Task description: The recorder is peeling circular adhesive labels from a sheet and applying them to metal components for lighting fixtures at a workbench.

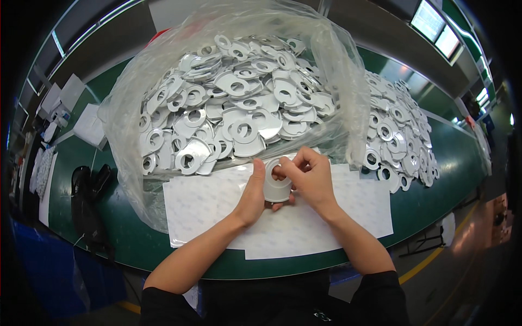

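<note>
While both hands meet above the white paper sheets (318,231), one pale grey ring-shaped part (278,193) is held between them, just in front of the clear plastic bag (122,122). Part: smooth, slightly glossy; round hole in its upper portion; solid lower portion ending in a curved edge with a raised lip. Hole faces up toward the viewer; skin shows through it, but which finger it belongs to cannot be told.

Left hand (252,196): gripping the part from its left side, thumb pointing up along the edge, fingers curled underneath, with fingertips showing below the lower lip. Right hand (314,179): knuckles bent high, fingers folded inward, fingertips at the upper right rim beside the hole; exact contact of its thumb hidden. Forearms enter from the lower corners and converge, each angled inward from a black sleeve.

Surroundings: similar parts heaped inside the bag (247,87); a second heap (399,144) lies to the right on the green table (454,168).
</note>
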Motion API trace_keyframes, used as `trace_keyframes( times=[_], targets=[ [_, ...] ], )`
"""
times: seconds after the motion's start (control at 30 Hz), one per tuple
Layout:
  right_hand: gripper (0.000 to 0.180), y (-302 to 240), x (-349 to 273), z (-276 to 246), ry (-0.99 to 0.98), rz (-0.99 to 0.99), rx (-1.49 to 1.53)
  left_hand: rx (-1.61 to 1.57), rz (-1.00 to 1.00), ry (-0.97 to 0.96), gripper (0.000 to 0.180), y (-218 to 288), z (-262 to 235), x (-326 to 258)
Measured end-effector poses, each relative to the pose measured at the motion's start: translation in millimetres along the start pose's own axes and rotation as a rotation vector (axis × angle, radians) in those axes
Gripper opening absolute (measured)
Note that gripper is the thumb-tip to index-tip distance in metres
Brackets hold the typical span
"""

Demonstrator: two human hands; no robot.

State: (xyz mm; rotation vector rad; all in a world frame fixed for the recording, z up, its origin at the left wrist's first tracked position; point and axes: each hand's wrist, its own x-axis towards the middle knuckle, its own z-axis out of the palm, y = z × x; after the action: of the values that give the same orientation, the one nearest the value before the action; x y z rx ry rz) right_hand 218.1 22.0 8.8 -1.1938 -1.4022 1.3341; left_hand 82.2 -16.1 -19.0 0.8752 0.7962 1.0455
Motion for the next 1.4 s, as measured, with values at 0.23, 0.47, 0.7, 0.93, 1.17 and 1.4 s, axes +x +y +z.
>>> trace_keyframes(
  times=[0.23, 0.47, 0.7, 0.93, 1.17, 1.4],
  targets=[
    [0.045, -5.4, -4.4, 4.2, 0.204, -0.275, -0.663, 0.055, -0.028, -0.051, 0.078, -1.1, -6.5, -0.5],
    [0.039, -9.4, -5.0, -9.9, 0.034, -0.446, -0.733, -0.072, -0.078, -0.011, 0.074, 8.3, -4.5, 0.2],
    [0.019, -12.4, -5.4, -18.2, -0.025, -0.386, -0.720, -0.152, -0.157, -0.007, 0.078, 13.8, -5.1, 2.8],
    [0.018, -3.4, 5.5, -23.0, -0.104, -0.180, -0.396, -0.230, -0.218, -0.105, 0.080, 17.9, -11.7, -0.1],
    [0.024, -41.2, 21.0, -83.5, 0.277, -0.254, 0.717, 0.482, 0.475, 0.317, 0.039, 48.2, -36.4, 4.5],
    [0.019, -21.6, 12.3, -39.6, 0.170, -0.391, 0.087, 1.344, 0.792, 0.549, 0.044, 38.8, -46.2, 16.3]
  ],
)
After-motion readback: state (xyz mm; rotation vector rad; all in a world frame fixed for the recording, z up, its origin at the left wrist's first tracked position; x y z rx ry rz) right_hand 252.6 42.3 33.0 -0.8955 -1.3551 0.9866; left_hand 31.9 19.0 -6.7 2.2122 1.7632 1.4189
